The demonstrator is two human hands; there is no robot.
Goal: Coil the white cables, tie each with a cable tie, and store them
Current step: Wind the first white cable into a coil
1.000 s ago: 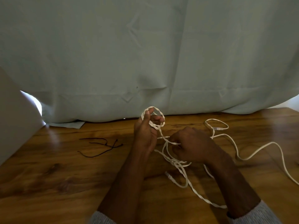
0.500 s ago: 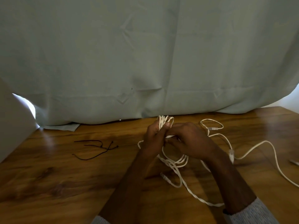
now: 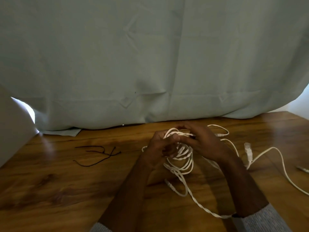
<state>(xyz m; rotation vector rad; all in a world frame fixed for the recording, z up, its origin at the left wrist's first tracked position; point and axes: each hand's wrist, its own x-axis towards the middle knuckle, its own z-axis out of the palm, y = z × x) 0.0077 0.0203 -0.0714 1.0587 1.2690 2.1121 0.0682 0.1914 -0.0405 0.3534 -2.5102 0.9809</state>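
Both hands, left hand (image 3: 160, 144) and right hand (image 3: 203, 141), grip the part-wound white cable coil (image 3: 181, 154) just above the wood surface (image 3: 50, 190). Loose tail (image 3: 274, 158) still trails right, so coiling approx half done. Black cable ties (image 3: 98, 154) lie unused to the left (tying + storing left, no container seen).

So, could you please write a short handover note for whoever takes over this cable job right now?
Left hand: grips the white cable coil.
Right hand: pinches the coil's top loops.
Loose cable tail and a second white cable lie on the wooden table; black cable ties lie to the left.
Done: several loops wound.
Left: finish coiling, tie, coil the other cable, store.
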